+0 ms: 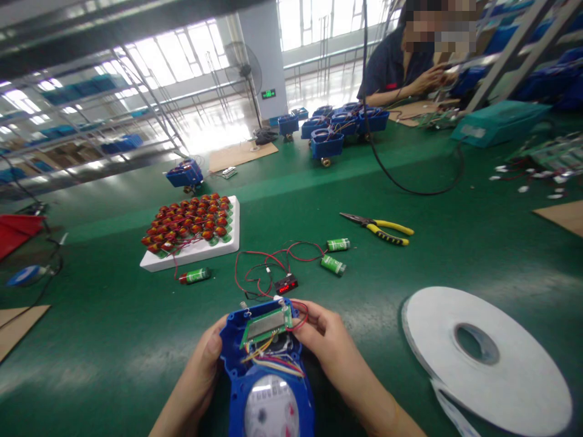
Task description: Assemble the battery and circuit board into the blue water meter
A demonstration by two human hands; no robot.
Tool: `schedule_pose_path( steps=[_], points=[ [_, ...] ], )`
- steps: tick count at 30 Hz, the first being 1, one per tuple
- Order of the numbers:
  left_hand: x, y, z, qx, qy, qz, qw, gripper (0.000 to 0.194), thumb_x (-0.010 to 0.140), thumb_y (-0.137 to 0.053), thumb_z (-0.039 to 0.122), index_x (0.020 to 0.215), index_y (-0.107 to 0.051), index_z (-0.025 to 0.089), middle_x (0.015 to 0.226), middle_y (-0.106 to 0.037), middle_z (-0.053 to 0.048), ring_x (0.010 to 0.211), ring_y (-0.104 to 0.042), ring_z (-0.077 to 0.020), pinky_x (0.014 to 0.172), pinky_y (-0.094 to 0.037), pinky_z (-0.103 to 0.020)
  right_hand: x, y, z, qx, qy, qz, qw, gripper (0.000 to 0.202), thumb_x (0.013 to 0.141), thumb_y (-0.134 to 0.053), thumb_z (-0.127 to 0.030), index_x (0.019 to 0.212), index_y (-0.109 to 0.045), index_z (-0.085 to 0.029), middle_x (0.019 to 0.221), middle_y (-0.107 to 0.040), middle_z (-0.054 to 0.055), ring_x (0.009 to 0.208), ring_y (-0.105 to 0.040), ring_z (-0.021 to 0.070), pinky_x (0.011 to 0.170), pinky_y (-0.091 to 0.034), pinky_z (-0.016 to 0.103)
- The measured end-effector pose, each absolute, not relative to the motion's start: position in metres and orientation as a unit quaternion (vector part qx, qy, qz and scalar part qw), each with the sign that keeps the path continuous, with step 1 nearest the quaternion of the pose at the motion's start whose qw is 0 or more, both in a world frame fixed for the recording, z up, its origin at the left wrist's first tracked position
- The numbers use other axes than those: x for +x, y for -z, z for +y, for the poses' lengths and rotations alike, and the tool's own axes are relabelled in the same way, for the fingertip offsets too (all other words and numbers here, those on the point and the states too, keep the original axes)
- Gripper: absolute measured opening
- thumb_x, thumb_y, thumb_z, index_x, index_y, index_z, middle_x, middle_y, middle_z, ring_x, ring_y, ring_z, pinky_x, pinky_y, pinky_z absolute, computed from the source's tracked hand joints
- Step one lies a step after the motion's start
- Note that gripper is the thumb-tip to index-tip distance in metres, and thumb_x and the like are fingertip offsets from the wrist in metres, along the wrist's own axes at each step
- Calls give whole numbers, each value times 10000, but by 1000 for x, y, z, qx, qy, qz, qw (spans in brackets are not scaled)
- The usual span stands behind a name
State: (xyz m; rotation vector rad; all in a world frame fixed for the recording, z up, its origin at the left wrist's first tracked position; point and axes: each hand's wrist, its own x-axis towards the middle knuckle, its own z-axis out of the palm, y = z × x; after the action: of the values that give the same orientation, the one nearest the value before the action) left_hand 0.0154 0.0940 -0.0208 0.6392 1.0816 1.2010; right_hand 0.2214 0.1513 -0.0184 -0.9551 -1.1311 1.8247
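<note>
A blue water meter housing [233,381] is held between both hands, its top compartment uncovered. Inside sit a green circuit board [266,326] and a tangle of coloured wires; lower down is a round dial [272,408] with a row of digits. My left hand [207,355] is closed around the housing's left side. On the other side, my right hand [325,340] grips the upper right edge, thumb by a red wire loop. Just beyond lies a small black meter with a lit red display [286,284], wired towards two green batteries [337,244].
A white foam tray [191,258] of red-topped batteries stands left, with one green battery [195,276] before it. Yellow-handled pliers [380,227] and a large white tape roll [514,376] lie right. Several blue housings [327,144] stand farther back, near a co-worker [396,73].
</note>
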Motion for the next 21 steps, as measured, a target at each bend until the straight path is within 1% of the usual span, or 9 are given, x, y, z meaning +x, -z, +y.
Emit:
schedule_pose_path(
  steps=[5,10,17,21],
  points=[
    [17,19,94,274,-530,470,651,638,703,-723,624,1139,-674,160,1018,-742,-147,1005,-674,-361,949,-509,-466,221,18,151,-377,-715,-445,386,596,775,-734,-587,1150,-661,-130,836,-593,57,738,-540,197,867,-471,372],
    [17,20,93,273,-535,475,642,635,708,-724,617,1139,-675,154,1073,-726,-159,1008,-674,-359,951,-510,-454,221,16,152,-376,-717,-446,382,609,768,-733,-604,1141,-664,-127,819,-588,54,726,-539,198,855,-474,371],
    [14,23,93,276,-532,482,639,672,694,-731,624,1158,-659,144,1027,-737,-154,996,-678,-355,922,-525,-442,222,16,151,-370,-721,-446,380,583,791,-724,-572,1150,-656,-117,872,-615,74,765,-552,207,860,-473,369],
    [12,25,93,279,-537,477,638,652,704,-732,610,1156,-661,146,1038,-738,-152,1011,-674,-353,934,-515,-436,222,17,151,-373,-718,-448,380,576,789,-727,-575,1138,-659,-121,837,-605,62,747,-549,204,872,-472,379]
  ],
)
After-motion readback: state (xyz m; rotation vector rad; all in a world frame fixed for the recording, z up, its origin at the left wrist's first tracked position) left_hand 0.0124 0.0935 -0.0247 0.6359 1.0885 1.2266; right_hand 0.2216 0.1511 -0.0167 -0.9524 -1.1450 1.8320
